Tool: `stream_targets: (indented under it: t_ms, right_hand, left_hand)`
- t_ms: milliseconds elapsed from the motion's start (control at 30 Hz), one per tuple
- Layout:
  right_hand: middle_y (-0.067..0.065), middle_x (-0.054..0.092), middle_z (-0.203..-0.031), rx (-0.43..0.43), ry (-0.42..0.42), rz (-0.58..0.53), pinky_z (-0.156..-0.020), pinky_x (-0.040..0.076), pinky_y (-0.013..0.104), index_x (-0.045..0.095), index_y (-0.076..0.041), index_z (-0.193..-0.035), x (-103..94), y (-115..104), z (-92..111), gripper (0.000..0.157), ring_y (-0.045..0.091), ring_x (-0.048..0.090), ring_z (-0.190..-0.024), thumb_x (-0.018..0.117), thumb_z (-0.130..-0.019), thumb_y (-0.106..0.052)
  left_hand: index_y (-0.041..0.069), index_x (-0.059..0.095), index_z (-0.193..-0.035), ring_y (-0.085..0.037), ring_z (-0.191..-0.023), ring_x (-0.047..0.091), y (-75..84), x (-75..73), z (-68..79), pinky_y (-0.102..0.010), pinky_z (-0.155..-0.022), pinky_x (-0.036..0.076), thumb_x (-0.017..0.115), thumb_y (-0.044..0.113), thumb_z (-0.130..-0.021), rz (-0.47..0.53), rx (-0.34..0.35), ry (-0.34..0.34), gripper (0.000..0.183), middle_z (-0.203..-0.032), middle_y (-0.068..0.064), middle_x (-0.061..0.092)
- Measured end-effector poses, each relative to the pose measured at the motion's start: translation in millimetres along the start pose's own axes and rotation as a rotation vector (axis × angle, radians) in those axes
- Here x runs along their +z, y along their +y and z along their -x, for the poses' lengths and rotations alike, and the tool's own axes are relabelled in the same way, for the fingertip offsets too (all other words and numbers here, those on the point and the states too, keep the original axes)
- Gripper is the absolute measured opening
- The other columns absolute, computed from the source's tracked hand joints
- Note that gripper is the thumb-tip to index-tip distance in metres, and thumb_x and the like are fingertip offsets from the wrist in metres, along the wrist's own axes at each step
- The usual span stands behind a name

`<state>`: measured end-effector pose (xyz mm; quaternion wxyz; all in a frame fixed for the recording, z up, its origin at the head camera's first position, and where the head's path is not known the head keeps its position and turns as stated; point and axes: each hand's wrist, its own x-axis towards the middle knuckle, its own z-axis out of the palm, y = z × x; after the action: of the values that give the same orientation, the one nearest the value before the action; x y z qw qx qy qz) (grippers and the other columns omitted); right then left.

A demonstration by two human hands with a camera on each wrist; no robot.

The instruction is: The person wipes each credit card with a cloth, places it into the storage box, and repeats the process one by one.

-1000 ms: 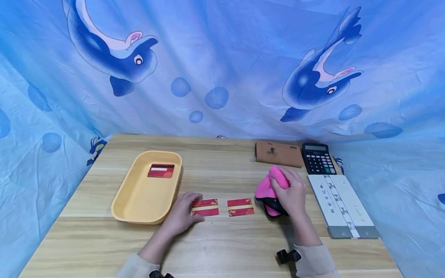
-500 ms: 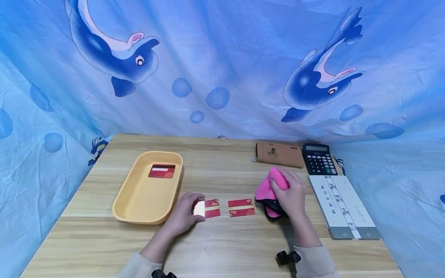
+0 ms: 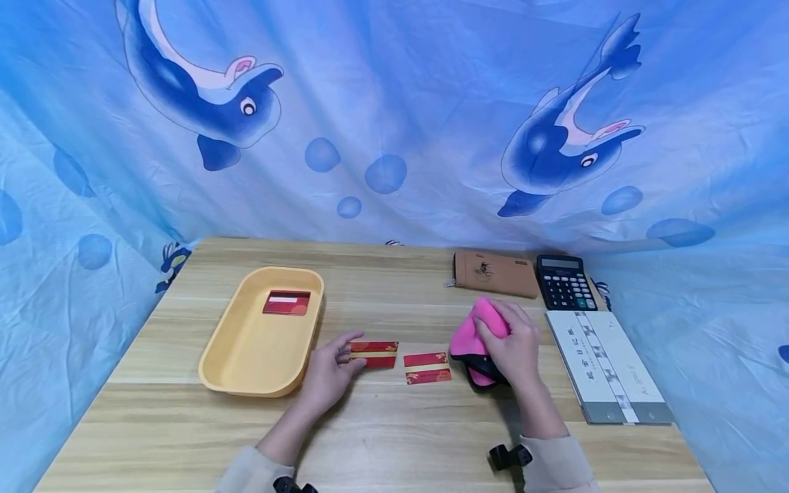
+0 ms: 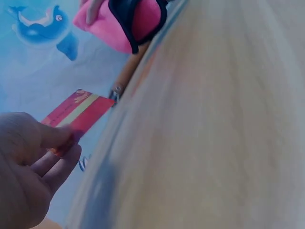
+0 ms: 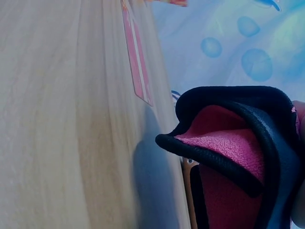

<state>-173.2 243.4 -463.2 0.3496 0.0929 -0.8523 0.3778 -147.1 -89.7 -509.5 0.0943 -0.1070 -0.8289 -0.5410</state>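
My left hand (image 3: 329,370) pinches a red and gold card (image 3: 377,354) by its left end, between thumb and fingers. In the left wrist view this card (image 4: 81,113) is tilted and held up off the table. A second red and gold card (image 3: 428,368) lies flat on the table to its right. My right hand (image 3: 516,342) grips a bunched pink fleecy cloth (image 3: 471,340) with black edging. Folds of the pink cloth (image 5: 228,148) gape in the right wrist view, where most of the right hand is out of frame.
A yellow tray (image 3: 216,366) on the left holds a dark red card (image 3: 286,302). Toward the back right lie a brown zip wallet (image 3: 496,274) and a black calculator (image 3: 564,282). A white-and-grey booklet (image 3: 607,366) lies at the right edge.
My left hand tilted the left card up, flashing its glare, then lifted it slightly up and right. The right hand with the pink cloth shifted only slightly left.
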Motion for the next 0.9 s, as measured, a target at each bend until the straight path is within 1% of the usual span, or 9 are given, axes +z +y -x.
stream_targets:
  t_ms: [100,167,267,367,467,533,633,733,900]
  right_hand:
    - [0.013,0.073,-0.110,-0.006,0.004,0.005,-0.085,0.044,0.005,0.074,-0.002,-0.117,0.0,-1.2,-1.6,0.044,0.029,0.070,-0.096,0.089,-0.076,-0.006]
    - [0.013,0.073,-0.109,-0.013,0.009,0.007,-0.083,0.045,0.007,0.074,-0.001,-0.117,0.0,-3.0,-3.5,0.044,0.029,0.069,-0.095,0.089,-0.076,-0.007]
    - [0.013,0.072,-0.110,-0.029,0.014,0.003,-0.082,0.046,0.010,0.074,-0.003,-0.117,0.1,-7.5,-7.6,0.043,0.029,0.069,-0.096,0.088,-0.077,-0.008]
    - [0.012,0.072,-0.110,-0.056,0.019,-0.014,-0.080,0.047,0.012,0.075,-0.005,-0.118,0.5,-13.3,-12.0,0.043,0.028,0.069,-0.095,0.087,-0.077,-0.009]
    - [0.011,0.073,-0.110,-0.089,0.025,-0.032,-0.076,0.047,0.012,0.075,-0.005,-0.117,1.9,-19.2,-16.3,0.042,0.027,0.069,-0.092,0.087,-0.077,-0.009]
    - [0.010,0.073,-0.110,-0.110,0.028,-0.042,-0.074,0.047,0.013,0.075,-0.006,-0.117,3.6,-22.9,-19.4,0.041,0.027,0.069,-0.090,0.086,-0.077,-0.009]
    - [0.011,0.073,-0.111,-0.137,0.022,-0.062,-0.073,0.051,0.016,0.075,-0.005,-0.117,6.5,-29.0,-24.0,0.041,0.027,0.070,-0.090,0.086,-0.077,-0.009]
    - [0.012,0.073,-0.110,-0.161,0.011,-0.082,-0.071,0.057,0.024,0.075,-0.004,-0.117,9.9,-36.1,-28.0,0.041,0.027,0.071,-0.089,0.086,-0.077,-0.008]
    - [0.012,0.073,-0.108,-0.183,-0.011,-0.135,-0.064,0.059,0.036,0.075,-0.004,-0.116,17.1,-52.2,-31.4,0.041,0.027,0.071,-0.087,0.085,-0.076,-0.008]
  left_hand:
    - [-0.002,0.069,-0.124,-0.030,-0.097,0.074,10.4,1.2,-5.5,-0.030,-0.082,0.061,0.079,-0.006,-0.083,0.073,-0.048,0.047,0.043,-0.106,-0.019,0.075]
    - [-0.003,0.070,-0.121,-0.031,-0.098,0.073,18.6,1.4,-10.5,-0.030,-0.083,0.060,0.078,-0.004,-0.084,0.102,-0.078,0.078,0.037,-0.106,-0.020,0.074]
    - [-0.006,0.070,-0.118,-0.033,-0.097,0.073,31.2,1.0,-18.7,-0.027,-0.080,0.060,0.076,-0.004,-0.086,0.163,-0.134,0.102,0.032,-0.105,-0.022,0.074]
    - [-0.009,0.068,-0.119,-0.033,-0.095,0.074,43.7,0.2,-27.5,-0.026,-0.077,0.061,0.074,-0.004,-0.089,0.251,-0.180,0.101,0.031,-0.107,-0.025,0.073]
    - [-0.009,0.065,-0.126,-0.032,-0.094,0.074,55.3,-0.2,-36.7,-0.028,-0.076,0.061,0.070,-0.004,-0.092,0.352,-0.202,0.076,0.035,-0.111,-0.026,0.071]
    - [-0.008,0.061,-0.131,-0.031,-0.096,0.074,62.9,0.3,-42.7,-0.031,-0.077,0.062,0.066,-0.005,-0.095,0.418,-0.206,0.055,0.037,-0.116,-0.027,0.070]
    - [-0.007,0.056,-0.139,-0.031,-0.102,0.072,73.0,2.3,-50.5,-0.033,-0.081,0.061,0.060,-0.005,-0.098,0.484,-0.203,0.043,0.041,-0.124,-0.027,0.066]
    - [-0.006,0.052,-0.142,-0.035,-0.107,0.070,81.6,5.6,-56.8,-0.033,-0.083,0.060,0.055,-0.005,-0.101,0.513,-0.188,0.055,0.041,-0.129,-0.028,0.063]
    - [-0.008,0.050,-0.142,-0.038,-0.113,0.067,92.4,14.5,-65.8,-0.035,-0.087,0.059,0.050,-0.007,-0.102,0.549,-0.152,0.068,0.041,-0.131,-0.029,0.062]
